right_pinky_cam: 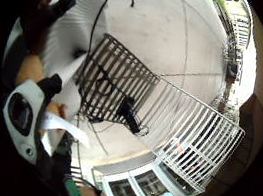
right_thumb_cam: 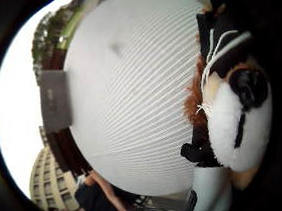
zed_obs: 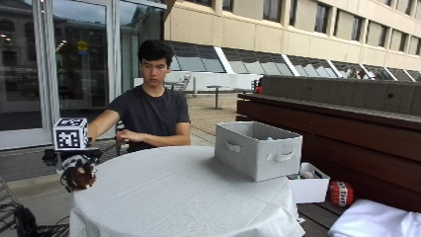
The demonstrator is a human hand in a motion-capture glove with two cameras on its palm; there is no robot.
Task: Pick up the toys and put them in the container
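In the outside view my gloved right hand (zed_obs: 74,163) holds a brown plush toy (zed_obs: 80,177) just off the left edge of the round table (zed_obs: 178,197), level with the white cloth. In the thumb side palm view the plush toy (right_thumb_cam: 233,114) is close to the palm, showing a white muzzle, black nose and brown fur beside the striped cloth of the table (right_thumb_cam: 133,84). A grey fabric container (zed_obs: 258,148) with handle slots stands on the right side of the table, far from the hand. Something pale shows inside it near its far wall.
The person's bare left hand (zed_obs: 129,136) rests at the table's far edge. A wooden bench on the right carries a small white box (zed_obs: 311,186), a red and white ball (zed_obs: 340,193) and a white cloth (zed_obs: 375,222). Metal grating (right_pinky_cam: 118,83) lies on the pavement below the hand.
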